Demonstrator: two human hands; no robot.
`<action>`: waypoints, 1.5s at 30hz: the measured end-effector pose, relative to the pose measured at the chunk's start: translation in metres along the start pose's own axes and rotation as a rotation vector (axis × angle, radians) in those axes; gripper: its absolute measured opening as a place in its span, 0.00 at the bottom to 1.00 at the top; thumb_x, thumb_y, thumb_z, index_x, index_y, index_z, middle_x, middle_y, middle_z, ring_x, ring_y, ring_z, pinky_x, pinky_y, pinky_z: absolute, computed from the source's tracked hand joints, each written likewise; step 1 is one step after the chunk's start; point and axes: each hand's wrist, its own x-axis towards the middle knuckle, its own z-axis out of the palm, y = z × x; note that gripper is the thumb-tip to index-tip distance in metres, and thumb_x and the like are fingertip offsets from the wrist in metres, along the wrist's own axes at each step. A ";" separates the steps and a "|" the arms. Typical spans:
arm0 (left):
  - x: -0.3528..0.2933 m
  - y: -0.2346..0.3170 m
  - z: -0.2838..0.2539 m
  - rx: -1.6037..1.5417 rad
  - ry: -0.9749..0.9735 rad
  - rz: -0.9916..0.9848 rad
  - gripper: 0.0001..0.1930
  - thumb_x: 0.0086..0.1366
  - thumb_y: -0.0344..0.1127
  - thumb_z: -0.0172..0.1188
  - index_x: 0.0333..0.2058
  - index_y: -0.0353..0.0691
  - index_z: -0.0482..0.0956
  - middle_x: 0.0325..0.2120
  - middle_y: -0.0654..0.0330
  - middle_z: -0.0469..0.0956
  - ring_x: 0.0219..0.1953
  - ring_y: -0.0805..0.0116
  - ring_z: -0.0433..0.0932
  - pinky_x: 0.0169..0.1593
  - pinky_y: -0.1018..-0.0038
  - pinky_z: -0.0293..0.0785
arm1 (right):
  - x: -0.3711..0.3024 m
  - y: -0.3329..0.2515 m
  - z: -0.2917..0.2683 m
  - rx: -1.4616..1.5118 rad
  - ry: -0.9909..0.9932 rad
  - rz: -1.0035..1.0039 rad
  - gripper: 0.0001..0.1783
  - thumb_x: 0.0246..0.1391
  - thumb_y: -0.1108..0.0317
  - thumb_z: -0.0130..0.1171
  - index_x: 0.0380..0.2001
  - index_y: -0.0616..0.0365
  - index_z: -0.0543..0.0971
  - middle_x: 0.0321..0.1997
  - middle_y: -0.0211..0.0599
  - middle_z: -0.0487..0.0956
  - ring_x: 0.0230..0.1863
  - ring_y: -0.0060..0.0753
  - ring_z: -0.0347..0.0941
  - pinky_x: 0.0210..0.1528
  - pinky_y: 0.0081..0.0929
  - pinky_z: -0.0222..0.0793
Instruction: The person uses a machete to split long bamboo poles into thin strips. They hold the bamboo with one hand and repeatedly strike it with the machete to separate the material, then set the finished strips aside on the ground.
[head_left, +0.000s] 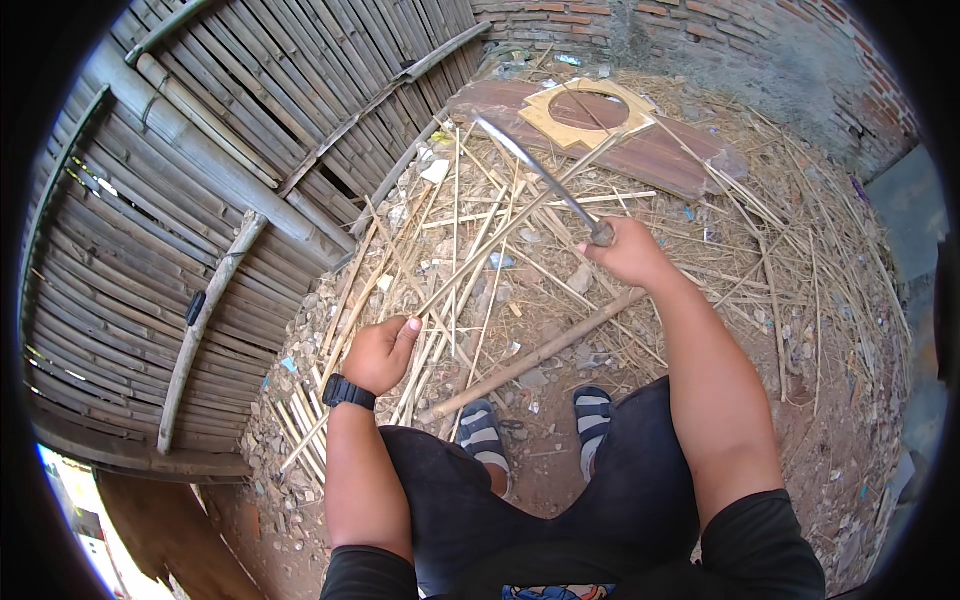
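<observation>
My right hand [634, 256] is closed round the handle of a long knife [548, 182]. Its narrow metal blade points away and to the left, above the litter of strips. Lower and to the left, my left hand [376, 356] pinches the near end of a long, pale bamboo strip [497, 243], thumb on top. That strip slants away to the right and passes under the blade as seen from here; whether the two touch, I cannot tell. Many split bamboo strips [470, 310] lie crossed on the ground beneath both hands.
A thick bamboo pole [530, 361] lies just ahead of my sandalled feet. Farther off, a brown board [680, 160] carries a yellowish panel with a round hole [537, 113]. A bamboo slat wall [240, 120] stands left, a brick wall [690, 45] behind. Rubble and straw cover the ground.
</observation>
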 end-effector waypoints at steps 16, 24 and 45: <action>0.002 0.004 -0.003 -0.003 0.000 0.002 0.26 0.74 0.53 0.50 0.28 0.33 0.78 0.18 0.44 0.74 0.23 0.44 0.74 0.32 0.57 0.71 | -0.004 0.008 -0.006 -0.030 0.025 -0.003 0.24 0.51 0.52 0.69 0.38 0.64 0.82 0.36 0.54 0.83 0.41 0.48 0.82 0.45 0.42 0.75; -0.002 0.009 0.000 -0.031 0.022 0.008 0.27 0.74 0.54 0.50 0.27 0.34 0.78 0.18 0.43 0.74 0.24 0.41 0.74 0.32 0.56 0.71 | 0.002 -0.008 -0.002 -0.090 -0.174 -0.067 0.23 0.51 0.53 0.70 0.40 0.63 0.83 0.34 0.51 0.84 0.40 0.46 0.82 0.45 0.41 0.75; -0.003 -0.005 0.001 -0.040 -0.017 -0.023 0.29 0.76 0.54 0.47 0.28 0.32 0.76 0.18 0.51 0.73 0.23 0.59 0.71 0.33 0.62 0.71 | 0.011 0.028 0.002 0.140 0.117 0.169 0.24 0.52 0.52 0.69 0.42 0.62 0.82 0.31 0.44 0.83 0.37 0.39 0.81 0.44 0.37 0.74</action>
